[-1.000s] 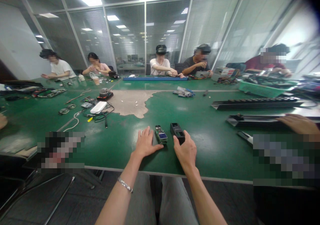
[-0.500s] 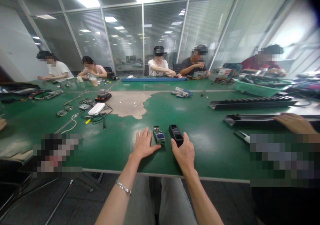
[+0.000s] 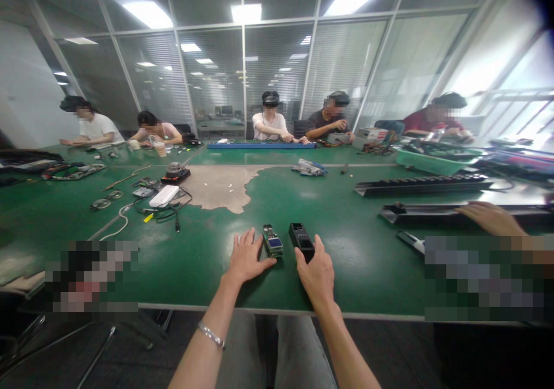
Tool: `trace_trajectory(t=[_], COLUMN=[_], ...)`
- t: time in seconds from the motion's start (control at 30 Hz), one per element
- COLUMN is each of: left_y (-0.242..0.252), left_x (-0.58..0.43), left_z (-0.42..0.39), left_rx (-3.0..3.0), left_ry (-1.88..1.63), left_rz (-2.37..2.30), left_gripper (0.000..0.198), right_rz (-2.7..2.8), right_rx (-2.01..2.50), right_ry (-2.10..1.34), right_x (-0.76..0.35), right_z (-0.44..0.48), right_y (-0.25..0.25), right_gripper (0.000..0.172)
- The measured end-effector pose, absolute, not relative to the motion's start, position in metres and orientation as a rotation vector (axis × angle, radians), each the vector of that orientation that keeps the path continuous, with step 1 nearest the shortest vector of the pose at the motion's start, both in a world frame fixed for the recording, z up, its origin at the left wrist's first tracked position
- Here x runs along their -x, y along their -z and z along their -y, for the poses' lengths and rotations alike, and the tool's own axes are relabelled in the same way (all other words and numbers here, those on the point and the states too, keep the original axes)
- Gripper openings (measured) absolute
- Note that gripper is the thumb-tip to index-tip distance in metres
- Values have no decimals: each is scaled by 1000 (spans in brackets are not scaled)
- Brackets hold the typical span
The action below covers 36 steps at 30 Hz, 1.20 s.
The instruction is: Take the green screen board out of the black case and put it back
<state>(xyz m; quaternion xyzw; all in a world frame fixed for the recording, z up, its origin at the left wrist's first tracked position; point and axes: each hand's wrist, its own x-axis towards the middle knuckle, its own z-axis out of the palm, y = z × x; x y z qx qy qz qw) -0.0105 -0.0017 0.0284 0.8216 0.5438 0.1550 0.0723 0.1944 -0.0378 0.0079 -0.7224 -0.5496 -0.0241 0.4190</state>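
Note:
A small green circuit board [image 3: 273,242] with a dark blue screen lies on the green table in front of me. My left hand [image 3: 246,260] rests to its left, fingers spread and nothing held; the thumb reaches towards the board's near edge, and whether it touches I cannot tell. To the right of the board is a narrow black plastic case [image 3: 298,236] with cut-outs in its upper face. My right hand [image 3: 319,270] holds the near end of this case on the table, thumb at its left side and fingers at its right. The fingers partly hide that end.
At the left lie a white box [image 3: 164,196], black cables and glasses [image 3: 101,203]. Long black metal channels [image 3: 426,186] are at the right, where a neighbour's hand [image 3: 491,216] rests. A green basket [image 3: 435,161] stands behind them. Several people sit across the table.
The view has tilted up slightly, so everything appears a little lower. Both hands, the circuit board and the black case keep the same places relative to one another.

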Motion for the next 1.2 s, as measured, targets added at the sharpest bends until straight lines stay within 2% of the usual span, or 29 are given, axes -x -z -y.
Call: trace_trajectory(t=[0.5, 0.77, 1.2], left_y=[-24, -23, -18], left_x=[13, 12, 11], left_z=[1, -1, -4], left_rx=[-2453, -2403, -2431], left_ry=[-486, -486, -440], left_rz=[-1623, -1623, -1666], left_gripper=[87, 104, 102], right_rz=[1418, 1514, 1562], right_rx=[1571, 1652, 1663], right_ry=[-81, -18, 12], right_x=[-145, -128, -127], right_z=[32, 33, 39], right_y=[-49, -53, -35], right_gripper=[73, 71, 68])
